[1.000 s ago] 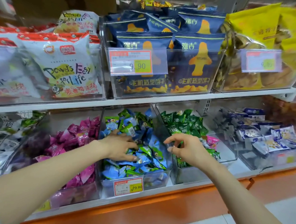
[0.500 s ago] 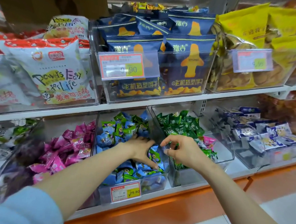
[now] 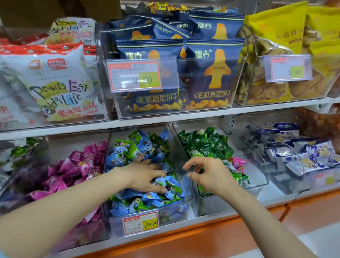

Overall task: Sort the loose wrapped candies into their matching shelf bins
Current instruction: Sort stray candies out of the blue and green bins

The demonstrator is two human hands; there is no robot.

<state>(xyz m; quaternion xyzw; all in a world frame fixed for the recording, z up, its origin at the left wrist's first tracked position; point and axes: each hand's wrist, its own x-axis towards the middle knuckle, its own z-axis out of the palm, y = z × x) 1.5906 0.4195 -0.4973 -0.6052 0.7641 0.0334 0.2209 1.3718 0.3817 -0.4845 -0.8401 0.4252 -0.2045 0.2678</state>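
hands at the candy bins

head view: left hand (image 3: 145, 175) rests with spread, loose fingers on the blue candies (image 3: 170, 183) in the bin (image 3: 172, 214). right hand (image 3: 210, 174) fingers are curled, green candies (image 3: 201, 144) just behind them; if they pinch one, i cannot tell.

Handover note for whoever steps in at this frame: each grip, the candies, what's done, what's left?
Left grip: fingers spread, resting on mixed blue and green candies in the middle bin.
Right grip: fingers curled above the green bin; contents unclear.
Done: nothing confirmable.
Left: a pink candy lies among the green candies; middle bin needs separating.
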